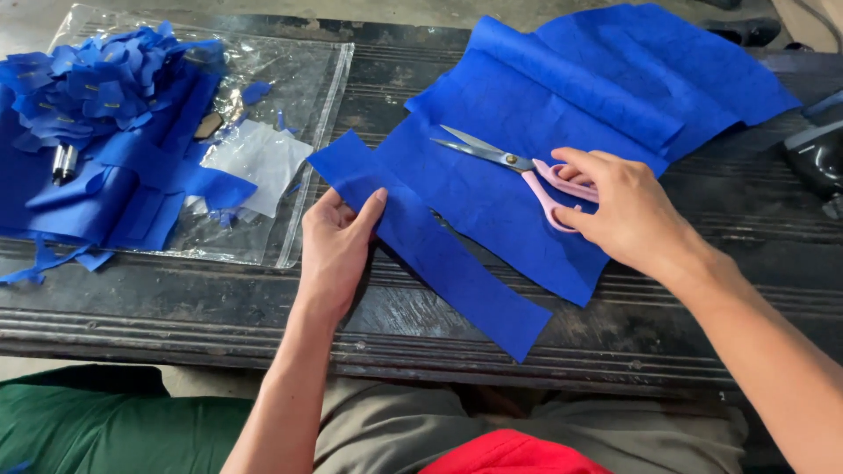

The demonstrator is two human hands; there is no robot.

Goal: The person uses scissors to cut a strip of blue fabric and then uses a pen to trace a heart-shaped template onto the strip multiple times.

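A long blue strip of cloth (439, 254) lies slanted across the dark wooden table (632, 333), beside a larger sheet of blue cloth (580, 96). My left hand (338, 241) pinches the strip's upper left end between thumb and fingers. Pink-handled scissors (518, 171) rest on the large sheet, their blades pointing left. My right hand (623, 211) lies over the scissors' handles, fingers curled around the loops.
At the left, a clear plastic sheet (299, 96) holds a pile of small blue cut pieces (97, 79), blue strips and a white cloth piece (259, 162). A black device (817, 154) sits at the right edge. My lap is below the table's front edge.
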